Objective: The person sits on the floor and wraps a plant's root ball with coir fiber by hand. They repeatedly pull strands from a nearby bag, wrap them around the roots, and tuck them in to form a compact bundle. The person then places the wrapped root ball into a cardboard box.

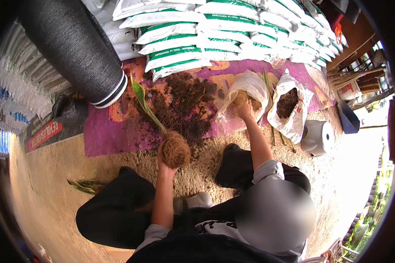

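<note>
My left hand (166, 165) is closed around a round ball of brown coconut fibre (176, 150). From its top a long green snake plant leaf (145, 104) with yellow edges leans up and to the left. Farther right, my right hand (245, 109) reaches into a clear plastic bag (226, 115) and grips the loose coconut fibre (240, 97) inside; its fingertips are partly hidden there. Just right of that bag, an open white sack (303, 97) holds dark soil (288, 103). More dark soil with roots (184, 101) is heaped on the purple sheet (102, 139).
Stacked white-and-green sacks (175, 48) line the back. A large black roll (70, 48) stands at the left. A white container (317, 138) and a blue dustpan (348, 117) sit at the right. Cut leaves (84, 186) lie by my left knee.
</note>
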